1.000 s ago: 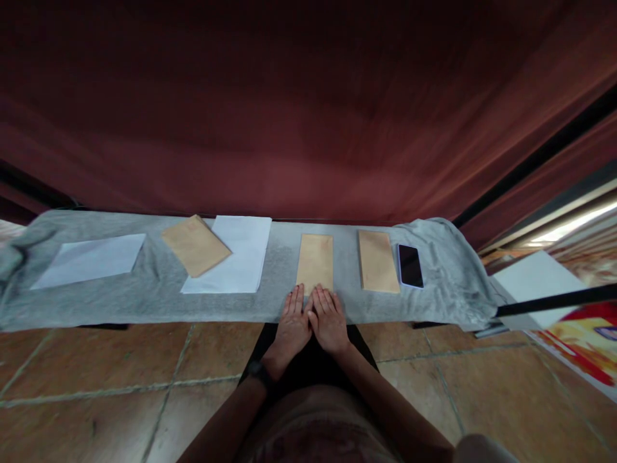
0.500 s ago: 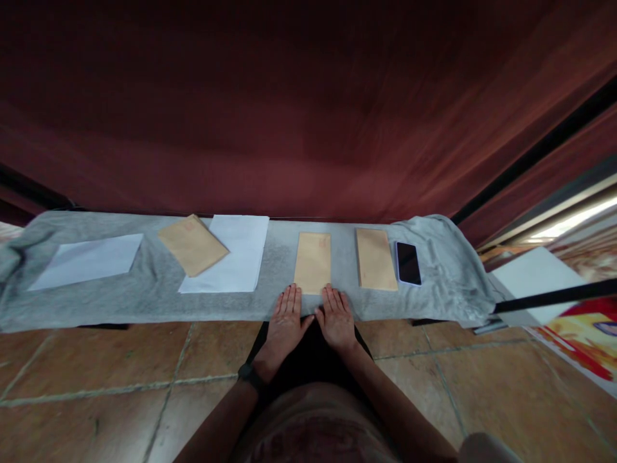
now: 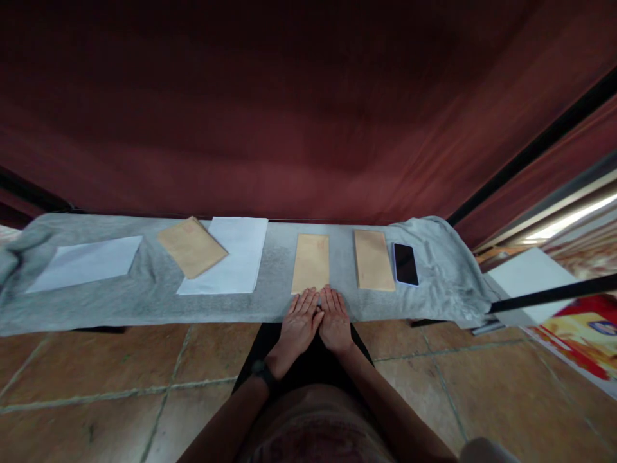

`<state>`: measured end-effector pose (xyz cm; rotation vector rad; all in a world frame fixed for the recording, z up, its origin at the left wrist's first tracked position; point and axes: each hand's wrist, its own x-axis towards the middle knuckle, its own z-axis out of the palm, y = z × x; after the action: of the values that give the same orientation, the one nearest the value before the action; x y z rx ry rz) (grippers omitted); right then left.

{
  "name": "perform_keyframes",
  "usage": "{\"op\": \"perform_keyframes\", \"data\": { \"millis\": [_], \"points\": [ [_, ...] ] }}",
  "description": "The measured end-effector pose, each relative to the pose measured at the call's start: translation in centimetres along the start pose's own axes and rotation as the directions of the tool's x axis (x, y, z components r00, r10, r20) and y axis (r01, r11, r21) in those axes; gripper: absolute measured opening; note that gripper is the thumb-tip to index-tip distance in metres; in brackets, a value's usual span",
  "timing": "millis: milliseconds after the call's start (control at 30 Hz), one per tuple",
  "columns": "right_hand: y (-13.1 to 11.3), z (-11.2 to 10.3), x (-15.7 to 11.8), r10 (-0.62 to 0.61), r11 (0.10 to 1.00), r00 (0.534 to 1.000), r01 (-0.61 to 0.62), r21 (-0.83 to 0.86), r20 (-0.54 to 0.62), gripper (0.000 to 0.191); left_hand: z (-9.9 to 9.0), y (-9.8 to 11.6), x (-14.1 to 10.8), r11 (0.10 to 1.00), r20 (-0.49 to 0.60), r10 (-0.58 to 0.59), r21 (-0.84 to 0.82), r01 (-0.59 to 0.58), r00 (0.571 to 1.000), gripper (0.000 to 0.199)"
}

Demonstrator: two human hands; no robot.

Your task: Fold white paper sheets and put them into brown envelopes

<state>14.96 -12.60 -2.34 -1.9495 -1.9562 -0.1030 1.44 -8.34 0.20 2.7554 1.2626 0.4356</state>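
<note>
A brown paper envelope (image 3: pixel 311 260) lies upright in front of me on the grey cloth, with small red print near its top right corner. My left hand (image 3: pixel 299 319) rests flat, palm down, its fingertips at the envelope's near edge. Beside it, my right hand (image 3: pixel 334 319) also lies flat with fingers stretched, close to the near right corner. The two thumbs meet or nearly meet. Neither hand holds anything. To the right is a stack of brown envelopes (image 3: pixel 375 260). On the left, more brown envelopes (image 3: pixel 191 247) lie slanted over a stack of white paper (image 3: pixel 241 263).
The grey cloth (image 3: pixel 159 305) covers a narrow table. A phone (image 3: pixel 405 264) with a dark screen lies at the right. A folded white sheet (image 3: pixel 87 262) is at the far left. Behind hangs a dark red curtain (image 3: pixel 289 148). A black bar (image 3: pixel 554 294) crosses at the right.
My left hand has slid right along the envelope's near edge, closing the gap to my right hand. The envelopes, paper and phone lie as before.
</note>
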Motion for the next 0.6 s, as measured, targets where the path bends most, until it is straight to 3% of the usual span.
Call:
{"op": "perform_keyframes", "data": {
  "millis": [133,400,600],
  "points": [
    [-0.1,0.1,0.0,0.007,1.0,1.0,-0.007,-0.011,-0.014,0.053,0.4,0.2,0.3,0.998,-0.021,-0.062,0.012,0.063,0.998,0.053],
    [-0.9,-0.2,0.4,0.057,0.998,0.998,-0.056,0.011,-0.038,0.052,0.0,-2.2,0.3,0.961,-0.127,-0.267,0.04,0.273,0.955,0.047],
    [-1.4,-0.9,1.5,0.097,0.995,0.995,-0.098,-0.01,-0.029,0.046,-0.6,-2.9,2.6,0.921,-0.154,-0.367,-0.194,0.336,0.917,0.043]
  ]
}}
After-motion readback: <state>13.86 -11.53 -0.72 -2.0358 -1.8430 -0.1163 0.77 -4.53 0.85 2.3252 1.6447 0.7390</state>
